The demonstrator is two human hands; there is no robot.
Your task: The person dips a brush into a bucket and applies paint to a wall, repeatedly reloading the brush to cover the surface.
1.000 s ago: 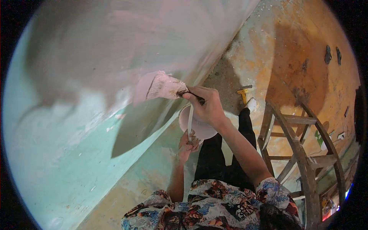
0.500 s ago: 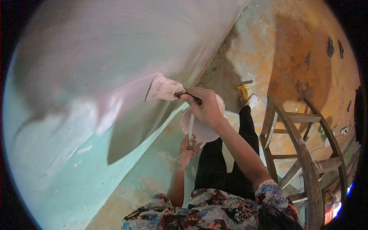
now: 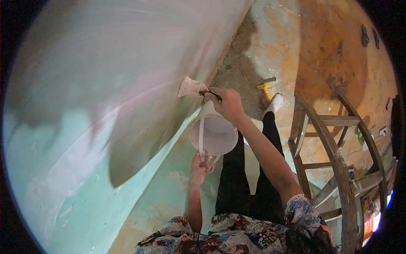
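My right hand (image 3: 228,104) is closed round the dark handle of a wide paintbrush (image 3: 189,87), its bristles coated in pale pinkish-white paint. The brush overlaps the lower part of the wall (image 3: 139,63), just above the bucket in this view. Below it hangs a white bucket (image 3: 233,136), its mouth facing up towards me and its inner wall smeared with pale paint. My left hand (image 3: 200,166) grips the bucket by its white strap-like handle (image 3: 201,135). Fresh pale paint covers much of the wall, with green showing low down.
A yellow-handled scraper (image 3: 265,88) lies on the stained floor (image 3: 277,38), near my white-covered foot (image 3: 275,104). A wooden ladder (image 3: 338,161) stands close on my right. Farther off lie dark slippers (image 3: 365,37).
My right hand has drawn the brush rightward along the wall, towards the bucket. The bucket now shows more of its inside and sits a little lower left in view.
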